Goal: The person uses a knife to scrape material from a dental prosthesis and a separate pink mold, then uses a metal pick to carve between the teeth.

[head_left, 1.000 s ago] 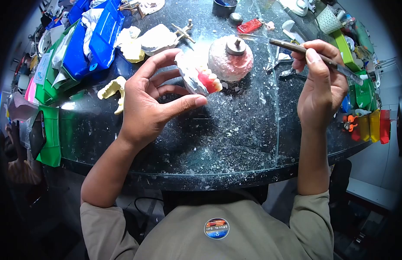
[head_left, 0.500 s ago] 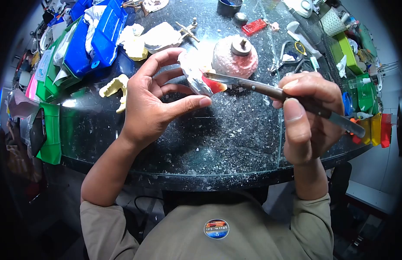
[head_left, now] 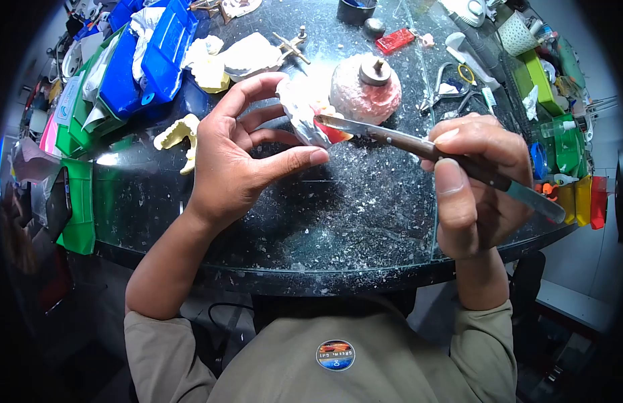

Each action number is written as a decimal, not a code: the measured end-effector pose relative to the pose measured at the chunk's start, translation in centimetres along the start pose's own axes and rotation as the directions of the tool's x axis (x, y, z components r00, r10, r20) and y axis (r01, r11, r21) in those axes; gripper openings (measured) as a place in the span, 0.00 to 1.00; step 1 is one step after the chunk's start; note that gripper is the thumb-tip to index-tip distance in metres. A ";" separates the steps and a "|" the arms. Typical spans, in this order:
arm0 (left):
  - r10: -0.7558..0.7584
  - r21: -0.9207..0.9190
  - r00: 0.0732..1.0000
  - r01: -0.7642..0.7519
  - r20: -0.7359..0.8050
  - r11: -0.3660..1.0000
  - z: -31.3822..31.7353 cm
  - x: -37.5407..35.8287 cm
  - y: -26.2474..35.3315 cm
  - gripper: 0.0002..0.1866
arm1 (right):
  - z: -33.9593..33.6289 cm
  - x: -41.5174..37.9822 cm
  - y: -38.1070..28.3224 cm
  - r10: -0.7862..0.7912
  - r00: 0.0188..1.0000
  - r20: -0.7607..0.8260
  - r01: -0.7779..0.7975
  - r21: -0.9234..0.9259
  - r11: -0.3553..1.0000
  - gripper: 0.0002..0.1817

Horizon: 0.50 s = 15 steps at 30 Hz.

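My left hand [head_left: 241,151] is closed round a white plaster model [head_left: 299,115], thumb at its lower edge and fingers behind it. Red material [head_left: 335,133] shows on the model's right side. My right hand [head_left: 482,178] grips a wax knife [head_left: 419,146] by its dark handle, between thumb and fingers. The knife's narrow metal end touches or nearly touches the red material; its broad blade points down to the right. Just beyond the model stands a round pinkish burner [head_left: 365,94] with a metal cap.
A yellowish arch-shaped piece [head_left: 179,140] lies left of my left hand. Blue bins [head_left: 169,57] and a green bin [head_left: 78,215] line the left side. Pliers [head_left: 442,87], a toothbrush [head_left: 488,98] and a red block [head_left: 394,41] lie at the back right.
The knife and my right hand have shifted slightly, with the knife's broad end a little lower. My left hand and the model have hardly moved.
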<state>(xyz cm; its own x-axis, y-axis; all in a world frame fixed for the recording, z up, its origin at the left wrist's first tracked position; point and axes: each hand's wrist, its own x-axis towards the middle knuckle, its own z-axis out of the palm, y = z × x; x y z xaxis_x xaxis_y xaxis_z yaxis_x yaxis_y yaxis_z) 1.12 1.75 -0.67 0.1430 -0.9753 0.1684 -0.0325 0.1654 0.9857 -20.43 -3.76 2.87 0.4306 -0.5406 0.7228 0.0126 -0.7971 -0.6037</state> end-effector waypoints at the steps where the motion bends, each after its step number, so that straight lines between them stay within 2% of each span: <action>1: 0.000 -0.003 1.000 0.000 0.001 1.000 0.0 0.0 0.0 0.35 | 0.0 0.0 0.0 0.001 1.000 -0.001 -0.001 0.001 1.000 0.10; 12: 0.005 0.005 1.000 -0.005 0.003 1.000 0.0 0.0 -0.1 0.35 | 0.1 0.1 0.0 -0.020 1.000 -0.002 0.020 -0.014 1.000 0.11; 15: -0.017 0.043 1.000 0.016 0.018 0.999 -0.1 0.0 0.1 0.38 | 0.0 0.0 0.0 -0.017 1.000 -0.006 0.017 -0.015 1.000 0.11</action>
<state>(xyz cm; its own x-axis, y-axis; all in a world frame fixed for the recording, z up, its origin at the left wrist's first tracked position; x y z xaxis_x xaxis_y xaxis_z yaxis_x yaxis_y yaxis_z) 1.19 1.82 -0.55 0.1254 -0.9805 0.1512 -0.0724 0.1429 0.9871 -20.43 -3.75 2.90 0.4249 -0.5284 0.7350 0.0067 -0.8101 -0.5862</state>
